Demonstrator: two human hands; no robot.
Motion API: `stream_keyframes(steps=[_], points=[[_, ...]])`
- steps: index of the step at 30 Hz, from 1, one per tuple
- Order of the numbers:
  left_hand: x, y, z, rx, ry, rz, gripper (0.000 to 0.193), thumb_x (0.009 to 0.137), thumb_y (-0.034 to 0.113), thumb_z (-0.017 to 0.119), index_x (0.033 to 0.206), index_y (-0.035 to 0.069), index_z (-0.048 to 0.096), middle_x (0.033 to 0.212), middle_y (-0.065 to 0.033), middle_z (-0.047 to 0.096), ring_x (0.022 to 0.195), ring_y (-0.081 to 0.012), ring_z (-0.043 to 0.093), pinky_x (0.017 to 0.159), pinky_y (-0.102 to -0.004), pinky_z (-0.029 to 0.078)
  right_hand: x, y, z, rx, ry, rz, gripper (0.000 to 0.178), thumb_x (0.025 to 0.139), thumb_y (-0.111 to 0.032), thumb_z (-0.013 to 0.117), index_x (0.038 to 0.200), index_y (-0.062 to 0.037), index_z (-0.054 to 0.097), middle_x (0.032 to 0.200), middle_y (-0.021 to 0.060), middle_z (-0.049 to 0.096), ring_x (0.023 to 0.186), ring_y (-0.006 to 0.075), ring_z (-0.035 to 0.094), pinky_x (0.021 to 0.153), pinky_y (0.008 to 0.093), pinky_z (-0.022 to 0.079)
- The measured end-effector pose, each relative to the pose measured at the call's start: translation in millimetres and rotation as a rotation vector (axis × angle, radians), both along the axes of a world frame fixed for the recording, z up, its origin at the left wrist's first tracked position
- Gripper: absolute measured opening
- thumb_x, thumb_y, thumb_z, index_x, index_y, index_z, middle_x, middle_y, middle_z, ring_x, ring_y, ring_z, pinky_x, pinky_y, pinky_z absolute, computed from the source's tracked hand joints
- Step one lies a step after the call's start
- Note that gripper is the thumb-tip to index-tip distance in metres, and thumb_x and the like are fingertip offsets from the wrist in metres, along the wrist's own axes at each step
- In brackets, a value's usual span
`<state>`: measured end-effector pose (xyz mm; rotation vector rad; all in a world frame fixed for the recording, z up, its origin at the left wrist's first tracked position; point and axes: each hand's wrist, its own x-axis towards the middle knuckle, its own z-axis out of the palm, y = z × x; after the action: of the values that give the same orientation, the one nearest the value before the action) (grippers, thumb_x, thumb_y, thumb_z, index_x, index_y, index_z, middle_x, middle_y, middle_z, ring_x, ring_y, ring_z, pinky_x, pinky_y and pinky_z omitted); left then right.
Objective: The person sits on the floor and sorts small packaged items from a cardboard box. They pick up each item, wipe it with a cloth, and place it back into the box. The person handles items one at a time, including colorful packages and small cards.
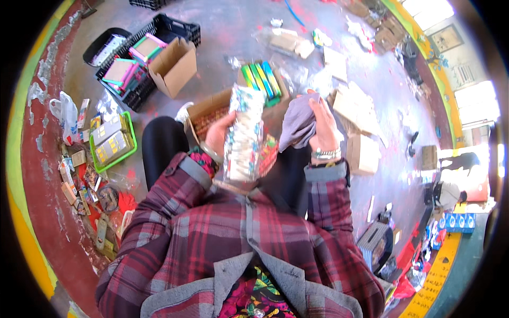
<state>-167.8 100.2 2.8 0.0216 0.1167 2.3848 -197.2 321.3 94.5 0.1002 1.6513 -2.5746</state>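
Note:
My left hand (217, 135) grips the side of a long, clear plastic pack (244, 132) full of small whitish pieces with specks of colour, held upright over my lap. In my right hand (324, 127) is a bunched grey-purple cloth (298, 123), apart from the pack. Behind the left hand stands an open cardboard box (209, 106) with reddish patterned things inside. Beyond the pack, green, yellow and blue packets (261, 80) lie side by side in another carton. A red-and-green patterned thing (269, 153) shows partly behind the pack's lower right edge.
At the far left, a black crate (168, 29) holds pink and green frames, with an open carton (174, 69) against it. A green tray (113, 142) of packs sits left of my knee. Flattened cardboard (356, 108) and a closed box (362, 154) lie to the right.

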Motion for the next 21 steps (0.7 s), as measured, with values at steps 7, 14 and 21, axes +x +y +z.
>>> stream_keyframes(steps=[7, 14, 21], points=[[-8.2, 1.2, -14.1, 0.033, 0.041, 0.214, 0.039, 0.094, 0.035, 0.038, 0.124, 0.011, 0.045, 0.114, -0.006, 0.057, 0.099, -0.0231, 0.057, 0.088, -0.0394, 0.045, -14.7, -91.0, -40.9, 0.948, 0.468, 0.246, 0.047, 0.086, -0.024, 0.051, 0.126, -0.0013, 0.039, 0.122, 0.0233, 0.045, 0.114, 0.0346, 0.044, 0.092, 0.0363, 0.036], [-16.8, -30.8, -11.2, -0.15, -0.074, 0.464, 0.045, 0.092, 0.045, 0.038, 0.118, 0.01, 0.049, 0.111, -0.008, 0.057, 0.1, -0.0217, 0.055, 0.088, -0.0379, 0.044, 10.8, -133.4, -61.1, 1.139, 0.813, 0.267, 0.046, 0.084, -0.027, 0.053, 0.121, -0.0012, 0.044, 0.123, 0.0245, 0.044, 0.119, 0.0386, 0.038, 0.098, 0.043, 0.031], [-26.7, -64.5, -19.9, -0.108, 0.01, 0.56, 0.055, 0.093, 0.043, 0.03, 0.122, -0.002, 0.042, 0.111, -0.0194, 0.056, 0.095, -0.0309, 0.058, 0.085, -0.0419, 0.046, 60.7, -130.5, -80.8, 0.903, 1.034, 0.535, 0.043, 0.075, -0.001, 0.056, 0.117, -0.004, 0.049, 0.122, 0.0198, 0.048, 0.116, 0.0345, 0.045, 0.09, 0.0398, 0.039]])
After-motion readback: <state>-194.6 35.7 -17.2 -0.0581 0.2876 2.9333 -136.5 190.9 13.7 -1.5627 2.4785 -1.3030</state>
